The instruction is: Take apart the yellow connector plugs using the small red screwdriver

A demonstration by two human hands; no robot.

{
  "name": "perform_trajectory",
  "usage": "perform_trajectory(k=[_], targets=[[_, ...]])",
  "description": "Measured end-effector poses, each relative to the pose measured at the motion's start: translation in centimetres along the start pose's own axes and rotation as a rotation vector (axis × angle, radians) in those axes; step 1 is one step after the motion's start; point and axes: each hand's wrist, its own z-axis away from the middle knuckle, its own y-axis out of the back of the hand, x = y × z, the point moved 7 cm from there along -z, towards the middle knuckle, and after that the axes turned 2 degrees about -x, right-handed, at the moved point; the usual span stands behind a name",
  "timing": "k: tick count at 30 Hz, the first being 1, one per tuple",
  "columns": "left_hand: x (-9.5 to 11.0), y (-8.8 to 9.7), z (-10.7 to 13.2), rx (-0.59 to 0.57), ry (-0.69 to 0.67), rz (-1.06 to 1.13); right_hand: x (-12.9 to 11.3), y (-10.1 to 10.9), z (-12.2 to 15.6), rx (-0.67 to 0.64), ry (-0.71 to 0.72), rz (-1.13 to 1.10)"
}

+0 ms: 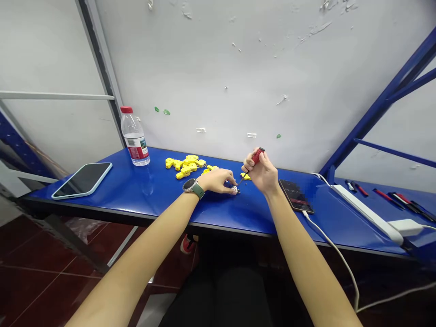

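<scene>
My right hand (263, 174) is closed round a small screwdriver with a red handle (257, 156), held tilted with its tip pointing down and left. The tip meets a small white and grey part (235, 190) on the blue table (153, 195). My left hand (218, 180), with a watch on the wrist, pinches that part and holds it down against the tabletop. A heap of several yellow plastic pieces (188, 165) lies just behind my left hand, and one more yellow piece (245, 176) shows behind the screwdriver.
A water bottle with a red cap (134, 136) stands at the back left. A tablet (82, 180) lies near the left front edge. A phone (295, 195) on a white cable, a white power strip (366, 211) and several pens (391, 196) lie to the right.
</scene>
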Motion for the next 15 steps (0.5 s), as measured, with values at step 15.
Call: perform_trajectory(k=[15], targets=[[0.2,-0.5,-0.4,-0.008,-0.007,0.093,1.6,-0.8,0.1,-0.079,-0.093,0.101]])
